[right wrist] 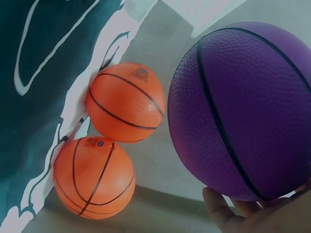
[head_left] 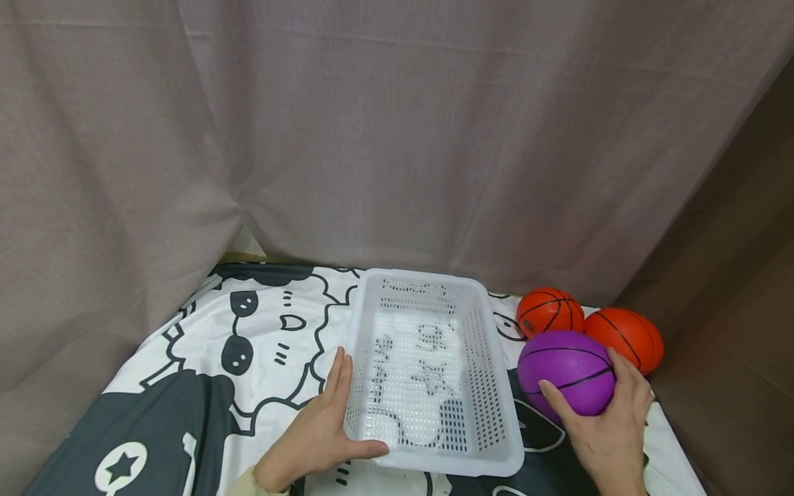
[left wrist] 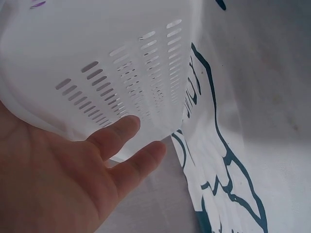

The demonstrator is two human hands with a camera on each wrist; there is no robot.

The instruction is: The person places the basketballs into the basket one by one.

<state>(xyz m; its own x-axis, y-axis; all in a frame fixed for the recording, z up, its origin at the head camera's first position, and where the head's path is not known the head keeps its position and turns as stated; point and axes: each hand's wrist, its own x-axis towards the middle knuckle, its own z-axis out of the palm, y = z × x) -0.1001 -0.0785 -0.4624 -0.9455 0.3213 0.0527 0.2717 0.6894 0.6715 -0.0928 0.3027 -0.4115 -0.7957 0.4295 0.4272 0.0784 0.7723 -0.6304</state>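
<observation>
We looked down on a white, rectangular plastic basket with slotted walls (head_left: 459, 463), standing on a white cloth printed with dark cartoon figures (head_left: 260, 393). Taking the basket as the middle of the dial, we found the left hand (head_left: 322, 427) at 8 o'clock. Its fingers were straight and together, lying along the outside of the basket's wall, and its thumb was spread away from them across the corner near 7 o'clock. In the left wrist view, two extended fingers showed beside the slots.

At 3 o'clock, just beside the basket, we saw a large purple rubbery ball with black seam lines (head_left: 566, 375). The right hand (head_left: 611, 427) gripped it from the ball's own 5 o'clock side, thumb curved onto its face near 7 and fingers bent round its edge near 3. We could not tell whether the ball touched the cloth.

Two smaller orange balls with black seams sat beyond the purple one: the first orange ball (head_left: 548, 310) between its 11 and 12 o'clock, the second orange ball (head_left: 626, 337) at its 2. In the right wrist view, we saw them resting close together. Toward 12 o'clock hung a grey-brown fabric curtain (head_left: 384, 138).
</observation>
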